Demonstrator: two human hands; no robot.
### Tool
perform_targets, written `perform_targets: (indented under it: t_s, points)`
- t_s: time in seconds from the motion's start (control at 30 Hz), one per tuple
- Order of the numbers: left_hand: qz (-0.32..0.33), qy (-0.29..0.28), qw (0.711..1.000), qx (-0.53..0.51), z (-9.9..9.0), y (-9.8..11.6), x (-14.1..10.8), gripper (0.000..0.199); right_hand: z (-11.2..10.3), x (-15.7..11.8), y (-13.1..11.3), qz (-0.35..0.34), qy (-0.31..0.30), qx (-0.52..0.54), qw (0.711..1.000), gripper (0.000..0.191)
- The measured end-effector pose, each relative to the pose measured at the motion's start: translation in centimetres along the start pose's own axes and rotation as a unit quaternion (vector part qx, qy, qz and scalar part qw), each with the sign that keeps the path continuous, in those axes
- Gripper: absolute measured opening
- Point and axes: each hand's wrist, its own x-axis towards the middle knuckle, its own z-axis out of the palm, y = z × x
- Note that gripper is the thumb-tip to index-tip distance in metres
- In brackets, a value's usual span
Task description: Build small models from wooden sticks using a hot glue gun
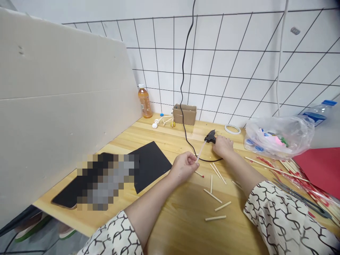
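Closest in, black-and-cream patterned sleeves (278, 216) reach out over the pale wooden worktop (180, 226), and short wooden sticks (213, 196) lie scattered between the forearms, one with a red match-like tip (202, 176). The left hand (182, 167) has its grip pinched around a translucent glue stick (201, 150), whose far end reaches the back of a black hot glue gun (210, 136). The right hand (222, 146) is clenched over the gun just beside it, and the gun's black cord (183, 81) loops round behind the hands and climbs the wall. To the left lie a black card sheet (150, 164) and a phone (63, 196), partly pixelated. To the right are long bamboo skewers (276, 170), a red sheet (320, 170) and a plastic bag of bottle caps (278, 136). Further back stand a tape roll (232, 129), a small cardboard box (184, 114), a little stick model with white wheels (163, 121) and an orange-brown drink bottle (145, 101), against white tiles (159, 67)
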Motion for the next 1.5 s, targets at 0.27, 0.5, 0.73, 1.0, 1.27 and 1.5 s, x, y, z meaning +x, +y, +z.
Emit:
perform_targets:
  t_s: [0.27,0.5,0.73,1.0,1.27,1.5]
  points:
    - [0.05,-0.051,0.997,-0.027,-0.1,0.3,-0.4,0.02,-0.7,1.9,2.6,0.008,-0.022,0.063,0.998,0.02]
    - [0.151,-0.078,0.948,0.268,-1.6,1.3,-0.9,0.019,-3.7,2.3,7.3,-0.086,-0.004,0.116,0.99,0.016]
    - [0.208,-0.139,0.89,0.38,-1.3,0.9,-1.1,0.023,-3.1,2.0,7.9,-0.13,-0.015,0.121,0.984,0.016]
    - [0.235,-0.154,0.865,0.416,-2.1,0.3,-0.3,0.021,-1.0,3.6,7.8,-0.162,-0.034,0.109,0.98,0.019]
    - [0.233,-0.161,0.853,0.438,-2.3,0.2,-0.1,0.021,0.1,3.6,8.2,-0.146,-0.035,0.098,0.984,0.023]
    - [0.233,-0.157,0.851,0.444,-2.2,0.3,-0.3,0.021,-3.3,0.0,5.6,-0.137,0.039,0.083,0.986,0.029]
